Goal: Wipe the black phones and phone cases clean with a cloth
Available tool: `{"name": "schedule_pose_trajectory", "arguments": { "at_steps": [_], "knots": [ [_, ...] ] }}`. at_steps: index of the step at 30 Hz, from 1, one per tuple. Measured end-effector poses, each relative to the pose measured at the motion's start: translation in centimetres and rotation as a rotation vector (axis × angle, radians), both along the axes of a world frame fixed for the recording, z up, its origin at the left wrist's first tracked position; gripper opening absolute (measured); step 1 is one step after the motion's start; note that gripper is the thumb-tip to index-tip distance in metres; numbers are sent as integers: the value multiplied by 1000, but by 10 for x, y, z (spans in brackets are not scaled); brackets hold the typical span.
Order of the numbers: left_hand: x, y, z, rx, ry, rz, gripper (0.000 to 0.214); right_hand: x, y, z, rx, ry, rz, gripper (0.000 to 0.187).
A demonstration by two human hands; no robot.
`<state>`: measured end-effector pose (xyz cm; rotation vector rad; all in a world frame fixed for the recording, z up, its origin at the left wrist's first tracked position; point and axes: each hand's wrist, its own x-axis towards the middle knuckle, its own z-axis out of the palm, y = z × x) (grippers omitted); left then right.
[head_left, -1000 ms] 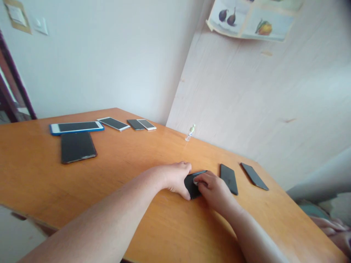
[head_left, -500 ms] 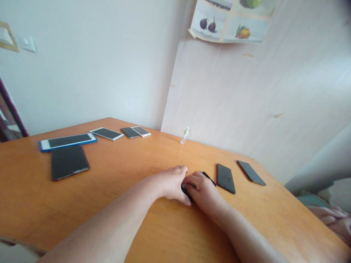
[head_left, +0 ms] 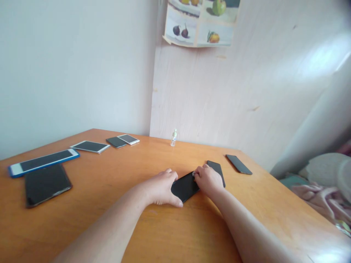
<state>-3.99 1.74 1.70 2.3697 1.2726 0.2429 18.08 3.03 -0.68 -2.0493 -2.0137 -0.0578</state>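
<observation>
A black phone [head_left: 185,187] lies screen up on the wooden table, set at a slant in front of me. My left hand [head_left: 163,188] grips its left end, thumb on the near edge and fingers at the far one. Over the right end, my right hand [head_left: 208,179] is closed with its fingertips down on the screen. A bit of something small and whitish [head_left: 193,174] shows at those fingertips, too little to name. Just beyond the right hand lies a second dark phone [head_left: 216,168], partly covered by it.
Another dark phone [head_left: 238,164] lies farther right. To the left are a black tablet [head_left: 46,184], a blue-cased white device [head_left: 45,162], a white tablet [head_left: 90,146], and two smaller phones, one dark [head_left: 115,142], one white [head_left: 128,138]. A small clear bottle [head_left: 173,138] stands near the wall.
My right hand has slid from the phone's left end to its right end, baring the screen between my hands. The left hand keeps its hold. The camera view has turned and levelled.
</observation>
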Motion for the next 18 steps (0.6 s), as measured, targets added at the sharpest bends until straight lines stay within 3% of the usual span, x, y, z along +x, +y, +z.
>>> {"name": "schedule_pose_trajectory", "arguments": {
  "at_steps": [5,7,10,12,16,18],
  "knots": [
    [0,-1,1,-6,25,8,69,-13,-8,-3,-35,148,267,16],
    [0,-1,3,-10,18,2,68,-9,-8,-1,-36,112,225,18],
    [0,-1,3,-9,9,-13,67,-2,-5,1,-17,24,30,24],
    [0,0,3,2,14,-12,68,-5,-7,1,-13,29,18,24],
    [1,1,0,24,39,-1,64,-27,-19,-2,-31,122,323,20],
    [1,0,1,27,47,3,62,-33,-21,-1,-37,119,402,19]
  ]
}}
